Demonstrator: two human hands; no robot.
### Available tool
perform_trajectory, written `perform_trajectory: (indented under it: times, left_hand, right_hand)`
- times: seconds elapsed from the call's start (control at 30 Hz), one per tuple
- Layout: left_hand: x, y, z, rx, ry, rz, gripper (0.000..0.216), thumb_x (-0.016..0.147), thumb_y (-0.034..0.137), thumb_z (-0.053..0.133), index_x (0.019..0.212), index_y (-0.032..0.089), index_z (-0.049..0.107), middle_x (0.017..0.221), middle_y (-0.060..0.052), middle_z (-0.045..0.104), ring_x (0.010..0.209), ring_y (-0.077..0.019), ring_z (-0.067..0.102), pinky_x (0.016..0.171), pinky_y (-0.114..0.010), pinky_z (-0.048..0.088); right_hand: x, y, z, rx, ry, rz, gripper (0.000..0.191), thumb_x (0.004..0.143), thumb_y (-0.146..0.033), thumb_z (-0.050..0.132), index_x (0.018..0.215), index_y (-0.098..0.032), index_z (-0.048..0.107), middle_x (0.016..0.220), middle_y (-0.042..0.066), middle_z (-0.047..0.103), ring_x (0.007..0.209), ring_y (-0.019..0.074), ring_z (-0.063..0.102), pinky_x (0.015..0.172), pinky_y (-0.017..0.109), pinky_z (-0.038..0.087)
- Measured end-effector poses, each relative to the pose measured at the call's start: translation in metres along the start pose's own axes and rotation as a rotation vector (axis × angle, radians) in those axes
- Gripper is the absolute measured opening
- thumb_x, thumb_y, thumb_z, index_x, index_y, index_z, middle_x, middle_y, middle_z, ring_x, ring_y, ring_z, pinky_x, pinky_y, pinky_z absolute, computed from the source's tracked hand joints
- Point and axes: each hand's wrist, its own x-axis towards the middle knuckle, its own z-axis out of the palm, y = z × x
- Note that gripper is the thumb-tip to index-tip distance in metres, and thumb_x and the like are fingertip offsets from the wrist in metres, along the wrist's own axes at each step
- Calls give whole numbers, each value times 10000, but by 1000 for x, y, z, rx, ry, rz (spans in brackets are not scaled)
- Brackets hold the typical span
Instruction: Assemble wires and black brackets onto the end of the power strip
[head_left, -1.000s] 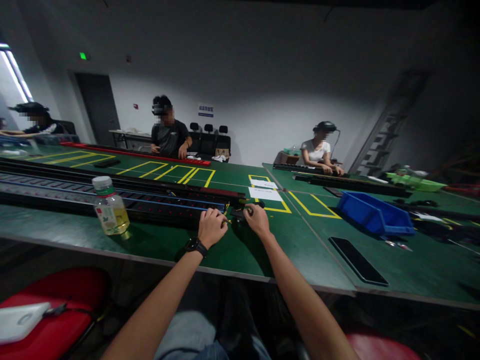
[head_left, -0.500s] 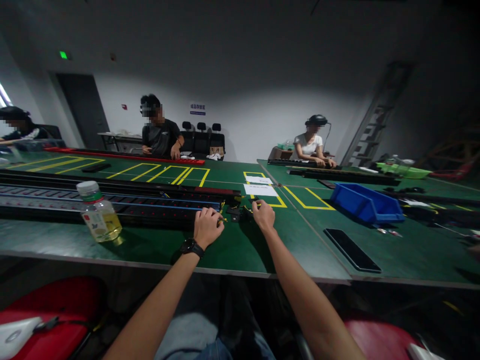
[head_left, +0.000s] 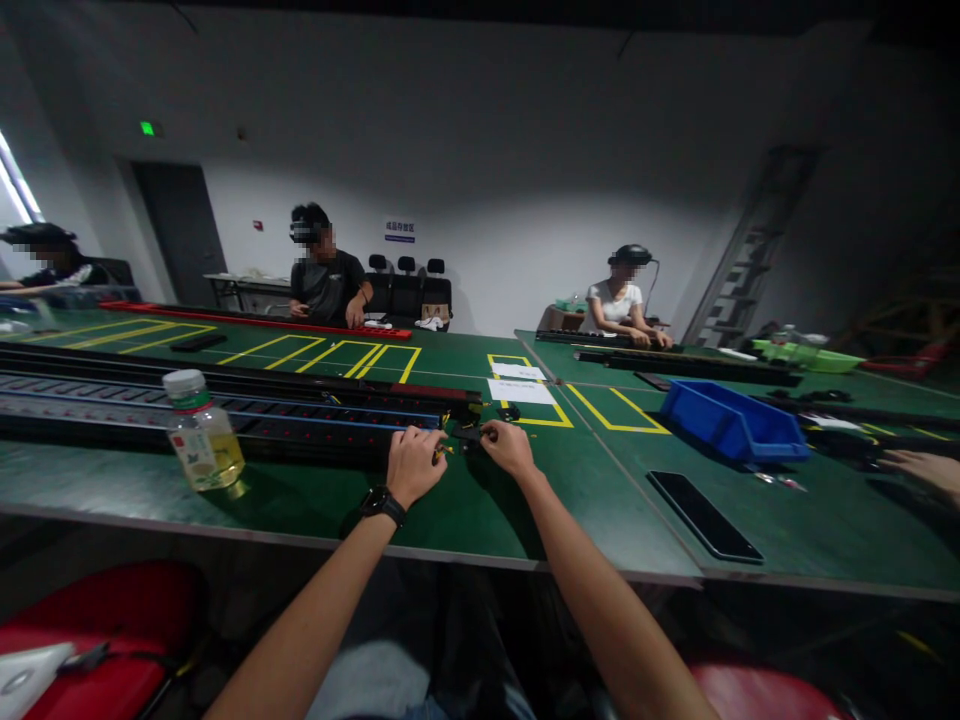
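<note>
My left hand (head_left: 415,466), with a black watch on its wrist, is closed at the right end of a long black rail housing (head_left: 315,425). Yellow wires (head_left: 445,452) poke out between its thumb and fingers. Opposite it, my right hand (head_left: 510,447) pinches the edge of a small flat black part (head_left: 469,434) just beyond the end of the housing. Its fingertips partly cover that part. Behind the right hand sits another small black piece (head_left: 509,412) on the green table (head_left: 480,510).
A drink bottle (head_left: 201,430) stands before the housing at left. To the right are a blue bin (head_left: 731,415) and a phone (head_left: 705,515). White papers (head_left: 523,388) lie ahead. Co-workers sit across the table; another person's hand (head_left: 926,468) shows at far right.
My right hand has moved left and slightly down, onto the small flat black part. My left hand stays by the wires. The camera view has tilted up slightly; another person's hand appears at far right.
</note>
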Motion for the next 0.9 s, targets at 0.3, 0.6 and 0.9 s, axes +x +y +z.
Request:
perform_trajectory:
  times: [0.3,0.6,0.9]
  left_hand:
    - [-1,0,0,8,-11,0,251,873,244,628,1097,258,739,1054,-69,788,1057,-296,617,920,-472,403]
    - [-1,1,-1,13,-9,10,201,898,261,618,1056,250,741,1051,-71,787,1056,-292,620,914,-465,404]
    - [0,2,1,3,35,-23,228,967,269,537,1065,243,742,1041,-66,797,1044,-284,639,937,-466,409]
  right_hand:
    - [0,-4,-7,98,-143,71,195,907,-295,631,938,-225,809,861,53,787,830,207,719,698,238,452]
    - [-1,-4,-16,11,-270,77,189,880,-323,666,852,-199,806,820,58,772,782,203,700,663,242,429]
    - [2,0,-19,30,-223,167,235,894,-381,638,903,-213,802,869,71,773,843,229,712,717,268,469]
